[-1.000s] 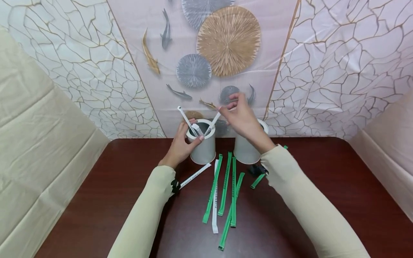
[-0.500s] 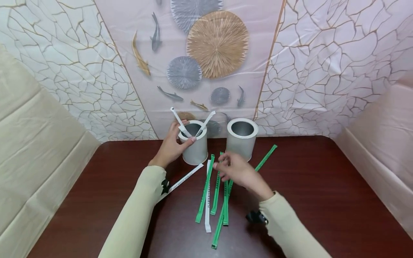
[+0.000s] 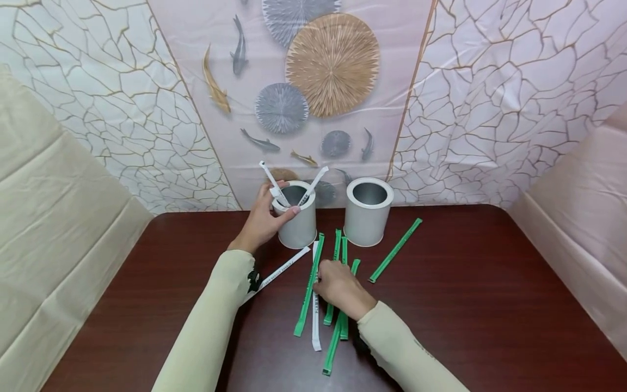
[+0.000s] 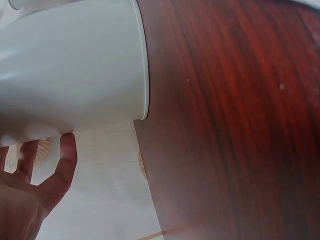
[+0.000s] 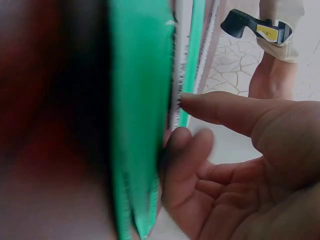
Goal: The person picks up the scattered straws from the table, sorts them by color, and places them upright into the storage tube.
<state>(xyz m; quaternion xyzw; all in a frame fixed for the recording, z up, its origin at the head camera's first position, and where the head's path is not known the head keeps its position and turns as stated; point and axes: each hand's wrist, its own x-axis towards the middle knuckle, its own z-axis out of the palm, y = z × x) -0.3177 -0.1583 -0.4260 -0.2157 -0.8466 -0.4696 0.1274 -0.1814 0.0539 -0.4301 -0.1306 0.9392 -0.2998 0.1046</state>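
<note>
My left hand (image 3: 262, 220) grips the left light grey can (image 3: 297, 231), its thumb over the white rim. In the left wrist view, fingers (image 4: 67, 160) touch that can's side. Two slim white wrapped sticks (image 3: 313, 185) with sealed ends lean out of its mouth. My right hand (image 3: 343, 286) is low over the table among loose sticks, fingers bent and thumb extended. There its thumb tip overlaps a white wrapped stick with black lettering (image 5: 181, 45) in the right wrist view, a gap showing between thumb and fingers. Beside this lies a green wrapped stick (image 3: 309, 288).
The right grey can (image 3: 367, 226) stands upright with its mouth up. A green stick (image 3: 395, 250) lies apart on the right, and another white stick (image 3: 284, 269) beside my left wrist. Several green sticks (image 3: 330, 354) overlap near the middle of the dark wood table (image 3: 465, 305).
My right hand lets go of a white stick in the left can and comes down toward me to the loose sticks. The left hand keeps its grip on the can.
</note>
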